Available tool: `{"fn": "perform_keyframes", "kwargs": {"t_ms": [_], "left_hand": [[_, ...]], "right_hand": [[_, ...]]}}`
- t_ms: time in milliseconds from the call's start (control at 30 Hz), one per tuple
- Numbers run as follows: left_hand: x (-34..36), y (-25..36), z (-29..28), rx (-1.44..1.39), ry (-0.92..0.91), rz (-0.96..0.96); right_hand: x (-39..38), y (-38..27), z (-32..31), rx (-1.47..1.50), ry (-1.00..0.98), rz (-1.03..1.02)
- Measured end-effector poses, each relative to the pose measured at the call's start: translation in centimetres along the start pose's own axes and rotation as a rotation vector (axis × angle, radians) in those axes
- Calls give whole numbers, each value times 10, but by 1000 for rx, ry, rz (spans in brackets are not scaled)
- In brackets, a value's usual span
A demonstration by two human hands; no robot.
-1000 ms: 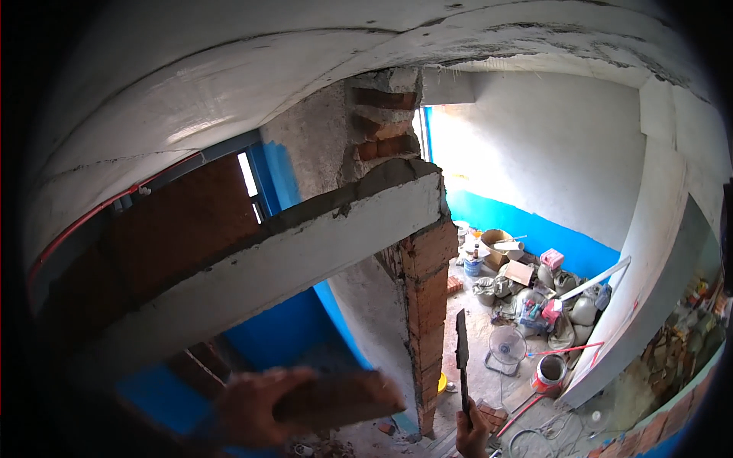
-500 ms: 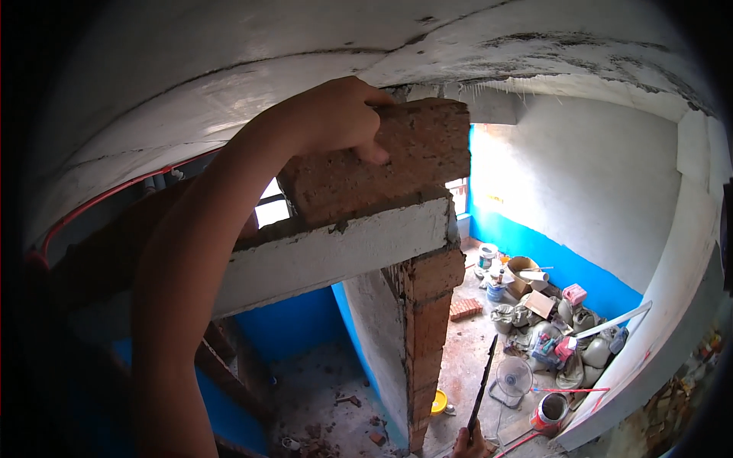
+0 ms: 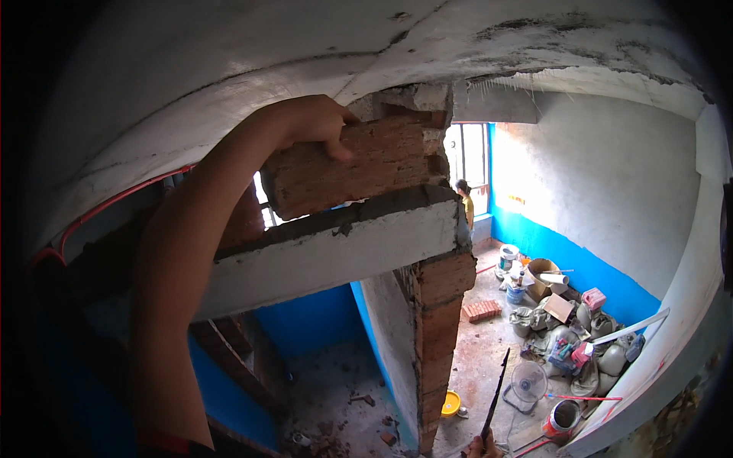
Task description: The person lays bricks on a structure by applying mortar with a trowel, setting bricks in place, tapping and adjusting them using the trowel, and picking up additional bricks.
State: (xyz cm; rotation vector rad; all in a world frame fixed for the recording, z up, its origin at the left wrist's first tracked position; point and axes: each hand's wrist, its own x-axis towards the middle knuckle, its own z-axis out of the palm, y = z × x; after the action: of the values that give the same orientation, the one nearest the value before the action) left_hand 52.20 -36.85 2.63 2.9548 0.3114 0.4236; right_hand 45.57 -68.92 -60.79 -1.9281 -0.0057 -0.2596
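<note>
My left hand point(image 3: 309, 122) grips the top edge of a reddish-brown brick point(image 3: 351, 168), its thumb on the near face. The brick is slightly tilted just above a pale concrete lintel point(image 3: 336, 248), with light showing through a gap beneath part of it. Dark mortar point(image 3: 401, 202) coats the lintel's top. Beyond the brick's right end shows rough masonry point(image 3: 435, 153) under the ceiling. Low at the right, my right hand point(image 3: 481, 446), partly cut off by the frame edge, is closed around a thin dark tool point(image 3: 498, 393), perhaps a trowel seen edge-on, pointing up.
A brick pillar point(image 3: 443, 328) carries the lintel's right end. Close overhead hangs the cracked ceiling point(image 3: 305, 38). Far below are a fan point(image 3: 527, 382), a yellow bucket point(image 3: 451, 404), a paint pail point(image 3: 563, 416), sacks point(image 3: 611, 359) and stacked bricks point(image 3: 482, 310). Another person point(image 3: 466, 202) stands by the window.
My left hand has drawn the brick left and slightly down, exposing masonry past its right end. The view has shifted a little, and the other person has come into sight.
</note>
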Motion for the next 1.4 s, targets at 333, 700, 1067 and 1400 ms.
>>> {"fn": "perform_keyframes", "kwargs": {"t_ms": [333,700,1067,1400], "left_hand": [[4,-33,1,-95,-68,-43],[-6,-26,1,24,-104,-28],[8,-21,7,197,-99,17],[8,-31,0,125,-117,-30]], "right_hand": [[2,-39,-8,68,-44,-37],[39,-43,-6,479,-178,186],[146,-254,-100,683,-369,-270],[196,-353,-75,840,-617,-314]]}}
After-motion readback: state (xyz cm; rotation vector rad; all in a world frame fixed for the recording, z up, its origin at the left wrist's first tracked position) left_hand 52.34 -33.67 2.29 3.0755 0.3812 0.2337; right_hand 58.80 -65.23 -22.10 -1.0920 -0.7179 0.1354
